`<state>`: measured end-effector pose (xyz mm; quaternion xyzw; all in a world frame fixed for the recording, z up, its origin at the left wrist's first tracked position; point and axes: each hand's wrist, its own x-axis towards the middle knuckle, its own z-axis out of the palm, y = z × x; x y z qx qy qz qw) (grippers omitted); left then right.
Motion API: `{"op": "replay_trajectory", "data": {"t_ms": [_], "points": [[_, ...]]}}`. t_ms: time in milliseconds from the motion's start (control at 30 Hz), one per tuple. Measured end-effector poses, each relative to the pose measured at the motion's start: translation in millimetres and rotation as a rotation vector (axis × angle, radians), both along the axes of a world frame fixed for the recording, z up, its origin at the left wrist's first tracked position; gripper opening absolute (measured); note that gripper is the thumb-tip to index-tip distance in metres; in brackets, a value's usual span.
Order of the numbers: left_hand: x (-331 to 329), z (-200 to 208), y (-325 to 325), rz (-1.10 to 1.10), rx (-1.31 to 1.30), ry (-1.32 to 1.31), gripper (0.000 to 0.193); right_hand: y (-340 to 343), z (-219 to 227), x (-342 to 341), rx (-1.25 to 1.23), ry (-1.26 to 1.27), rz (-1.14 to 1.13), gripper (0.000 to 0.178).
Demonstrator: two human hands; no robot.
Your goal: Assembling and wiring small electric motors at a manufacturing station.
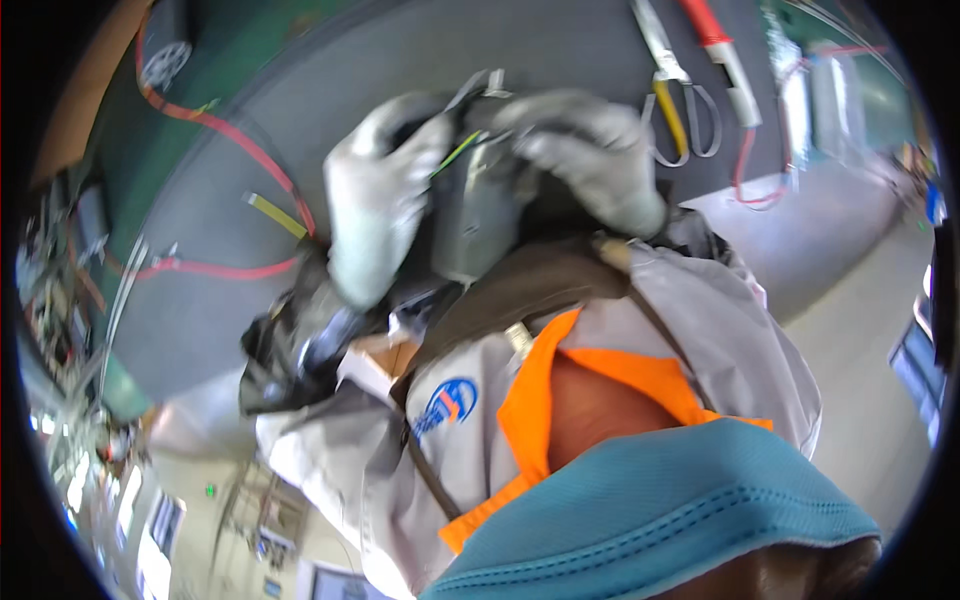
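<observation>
Both my hands wear pale grey gloves, smeared a little by motion, and meet in front of my chest over the work surface. My left hand is closed, thumb and fingers pinching dark wires. Opposite it, my right hand is also closed on the dark wires, its fingertips bent inward. Between and below the hands is a dark grey, smooth-sided, cylinder-like part. A short yellow-green wire runs by its upper end, near my left fingertips. The exact grip is blurred.
Scissors with a yellow-wrapped handle and a red-and-white corded tool lie at the far right. A dark cylinder with a slotted end stands far left. Red cable and a yellow strip lie on the grey mat.
</observation>
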<state>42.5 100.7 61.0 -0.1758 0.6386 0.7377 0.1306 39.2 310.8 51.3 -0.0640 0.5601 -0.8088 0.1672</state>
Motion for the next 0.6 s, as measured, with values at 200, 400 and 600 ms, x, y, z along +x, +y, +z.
{"op": "replay_trajectory", "data": {"t_ms": [200, 400, 600], "points": [[3, 18, 23, -0.051, -0.296, 0.091, 0.017, -4, -10, -20, -0.094, -0.071, -0.124, 0.023], [6, 14, 16, -0.071, -0.37, 0.143, 0.017, -7, -27, -19, -0.324, -0.138, -0.063, 0.054], [6, 11, 15, -0.107, -0.402, 0.243, 0.017, -7, -13, -19, -0.29, -0.206, -0.068, 0.055]]}}
